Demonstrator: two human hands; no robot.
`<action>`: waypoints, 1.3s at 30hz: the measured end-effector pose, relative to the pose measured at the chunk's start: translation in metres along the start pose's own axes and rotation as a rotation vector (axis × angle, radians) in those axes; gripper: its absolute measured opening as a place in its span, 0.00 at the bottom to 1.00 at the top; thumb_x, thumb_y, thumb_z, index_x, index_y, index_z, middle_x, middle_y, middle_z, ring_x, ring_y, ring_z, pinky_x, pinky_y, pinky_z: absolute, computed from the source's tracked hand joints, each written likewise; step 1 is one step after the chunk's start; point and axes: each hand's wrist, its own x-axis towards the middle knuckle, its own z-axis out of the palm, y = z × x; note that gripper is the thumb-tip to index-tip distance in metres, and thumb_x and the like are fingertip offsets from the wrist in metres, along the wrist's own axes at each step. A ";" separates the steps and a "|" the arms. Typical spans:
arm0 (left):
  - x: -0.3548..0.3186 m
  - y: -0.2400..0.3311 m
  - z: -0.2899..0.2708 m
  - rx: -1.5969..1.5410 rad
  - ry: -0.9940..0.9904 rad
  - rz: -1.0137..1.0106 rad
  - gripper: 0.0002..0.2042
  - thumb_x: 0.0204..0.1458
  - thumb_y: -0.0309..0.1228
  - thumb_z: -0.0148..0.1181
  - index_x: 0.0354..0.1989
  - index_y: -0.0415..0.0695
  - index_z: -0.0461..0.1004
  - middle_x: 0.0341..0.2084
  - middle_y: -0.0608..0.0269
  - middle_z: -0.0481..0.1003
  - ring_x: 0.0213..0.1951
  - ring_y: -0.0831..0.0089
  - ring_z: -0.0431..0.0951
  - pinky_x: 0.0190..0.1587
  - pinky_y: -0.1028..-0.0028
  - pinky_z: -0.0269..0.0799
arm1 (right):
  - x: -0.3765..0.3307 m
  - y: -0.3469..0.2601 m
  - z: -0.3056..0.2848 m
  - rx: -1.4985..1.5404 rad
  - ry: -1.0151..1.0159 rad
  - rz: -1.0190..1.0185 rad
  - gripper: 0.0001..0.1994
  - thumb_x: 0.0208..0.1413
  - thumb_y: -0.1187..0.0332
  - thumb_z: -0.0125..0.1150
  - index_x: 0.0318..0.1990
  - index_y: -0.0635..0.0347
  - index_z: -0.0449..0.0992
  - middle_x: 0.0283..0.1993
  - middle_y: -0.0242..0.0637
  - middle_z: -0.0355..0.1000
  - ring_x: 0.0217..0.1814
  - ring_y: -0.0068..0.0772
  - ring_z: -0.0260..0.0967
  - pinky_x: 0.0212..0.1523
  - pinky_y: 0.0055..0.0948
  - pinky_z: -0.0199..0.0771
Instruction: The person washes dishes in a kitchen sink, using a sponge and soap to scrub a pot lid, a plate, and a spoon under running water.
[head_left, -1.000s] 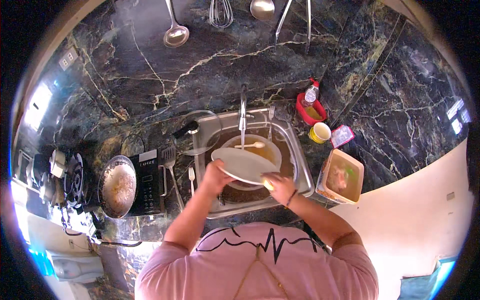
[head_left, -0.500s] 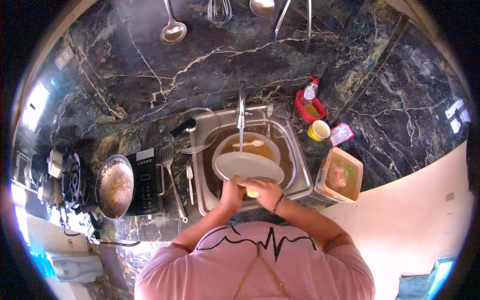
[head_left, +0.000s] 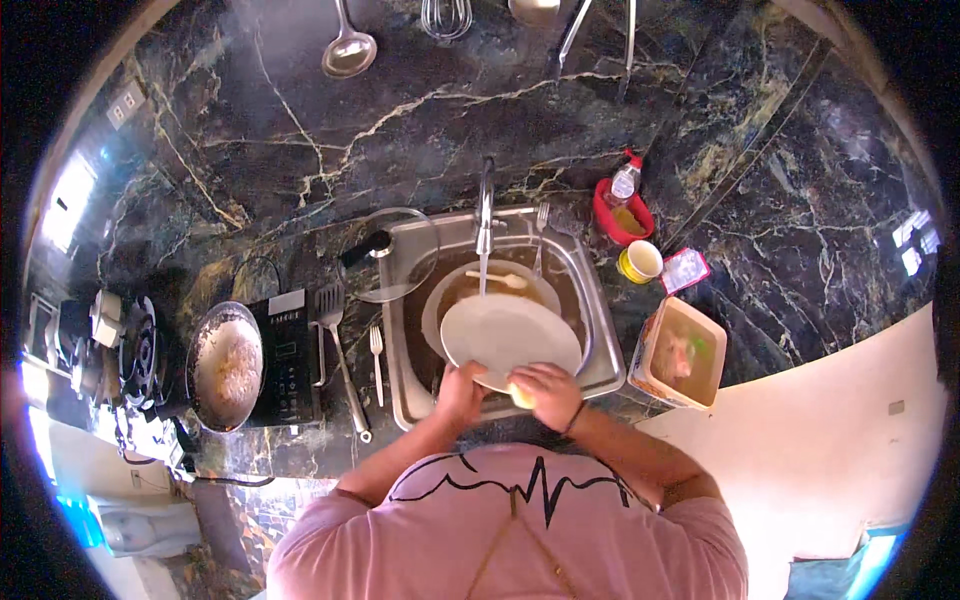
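Note:
A white plate is held tilted over the sink. My left hand is closed on the plate's near left edge. At the near right edge, my right hand grips a small yellow sponge and presses it to the rim. Water runs from the faucet just beyond the plate. Behind and partly under the plate sits a pale bowl of brownish water, with a light-coloured spoon lying in it.
Left of the sink are a glass lid, a fork, a slotted turner and a pan by a black cooktop. On the right stand a red dish with a bottle, a yellow cup and a square tub.
The plate has tipped to show more of its face and shifted slightly right. My right hand has moved right along the rim with the sponge, away from my left hand.

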 end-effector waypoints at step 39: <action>0.017 0.023 0.037 0.601 -0.377 -0.093 0.37 0.40 0.19 0.49 0.64 0.47 0.45 0.52 0.55 0.64 0.49 0.60 0.69 0.45 0.63 0.72 | 0.065 0.057 0.038 0.356 0.241 0.215 0.27 0.56 0.75 0.40 0.64 0.64 0.47 0.68 0.51 0.42 0.71 0.47 0.36 0.69 0.35 0.35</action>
